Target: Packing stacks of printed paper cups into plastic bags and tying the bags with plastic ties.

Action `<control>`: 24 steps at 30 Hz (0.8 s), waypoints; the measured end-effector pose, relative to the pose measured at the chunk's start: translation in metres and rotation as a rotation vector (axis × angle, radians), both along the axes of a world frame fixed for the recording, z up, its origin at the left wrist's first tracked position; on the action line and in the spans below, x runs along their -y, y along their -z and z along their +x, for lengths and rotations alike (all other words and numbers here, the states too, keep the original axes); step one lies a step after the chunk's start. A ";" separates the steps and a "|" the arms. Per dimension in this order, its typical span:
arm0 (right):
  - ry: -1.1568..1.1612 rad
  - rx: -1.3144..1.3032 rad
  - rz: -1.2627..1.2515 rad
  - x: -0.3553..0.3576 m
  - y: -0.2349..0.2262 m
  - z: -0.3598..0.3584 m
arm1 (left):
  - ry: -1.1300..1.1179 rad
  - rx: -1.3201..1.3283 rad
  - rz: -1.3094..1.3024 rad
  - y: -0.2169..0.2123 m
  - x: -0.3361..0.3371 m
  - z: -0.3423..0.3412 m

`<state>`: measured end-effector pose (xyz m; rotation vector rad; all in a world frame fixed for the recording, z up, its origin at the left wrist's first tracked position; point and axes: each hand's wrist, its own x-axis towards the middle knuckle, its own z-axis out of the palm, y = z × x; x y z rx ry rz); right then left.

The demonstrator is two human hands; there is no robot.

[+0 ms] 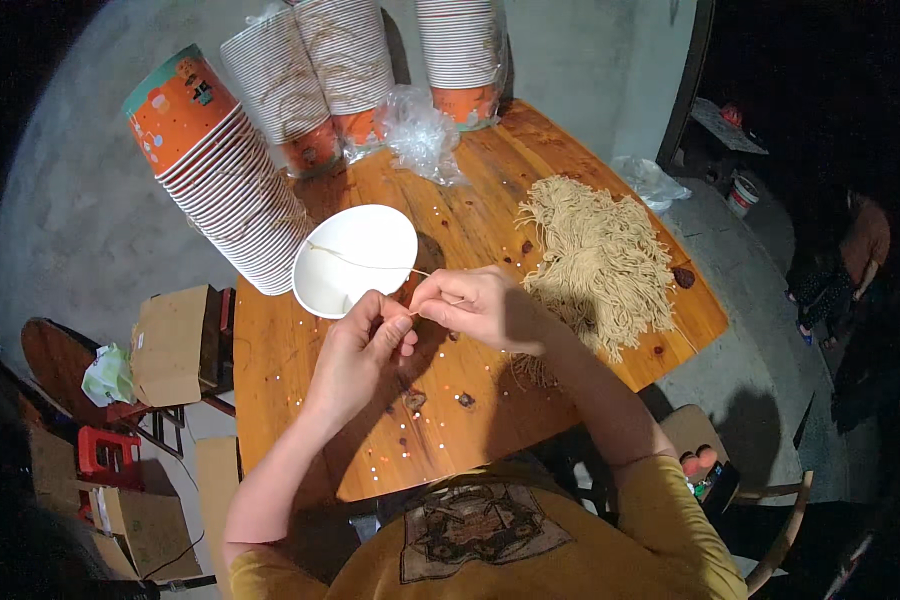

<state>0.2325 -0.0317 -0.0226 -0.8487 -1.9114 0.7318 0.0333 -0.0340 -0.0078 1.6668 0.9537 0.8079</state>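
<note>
Mustard-yellow shirt (370, 560) with a dark printed panel fills the bottom edge, sleeves at either side. Beyond it, the left hand (355, 350) and right hand (480, 303) meet over a wooden table (295, 440), thumbs and fingertips of both pinching a thin tan cord (374, 267). From the right hand, the cord trails left across the mouth of a white container (375, 228). Right of the hands lies a heap of tan strands (600, 265); left stands a leaning stack of orange-and-white paper tubs (232, 190).
</note>
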 end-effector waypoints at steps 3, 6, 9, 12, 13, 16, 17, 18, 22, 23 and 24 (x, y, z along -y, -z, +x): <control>0.017 0.069 0.107 -0.003 0.004 -0.002 | 0.008 0.099 -0.075 0.001 -0.001 0.001; 0.146 0.117 0.194 0.000 0.002 -0.007 | -0.060 0.010 0.086 -0.002 0.002 0.001; 0.304 0.093 0.211 -0.009 -0.001 -0.009 | -0.130 -0.017 0.149 -0.002 -0.007 0.001; 0.284 -0.240 0.041 -0.022 -0.016 0.001 | -0.234 -0.102 0.395 -0.007 -0.012 -0.003; 0.278 -0.245 0.045 -0.029 -0.014 0.006 | -0.238 -0.105 0.395 -0.006 -0.016 -0.005; 0.289 -0.245 0.022 -0.031 -0.011 0.009 | -0.200 -0.397 0.795 -0.001 -0.024 -0.008; 0.311 -0.173 -0.036 -0.025 -0.014 0.006 | -0.206 -0.402 0.790 -0.001 -0.024 -0.008; 0.332 -0.099 -0.094 -0.021 -0.015 0.004 | -0.158 -0.422 0.705 0.000 -0.026 -0.008; 0.434 -0.008 -0.051 -0.020 0.010 -0.001 | -0.058 -0.484 0.593 0.004 -0.042 -0.006; 0.434 -0.010 -0.056 -0.023 0.021 -0.004 | -0.030 -0.451 0.516 0.005 -0.043 -0.005; 0.408 -0.122 0.051 -0.025 0.032 -0.008 | -0.030 -0.455 0.512 0.005 -0.042 -0.005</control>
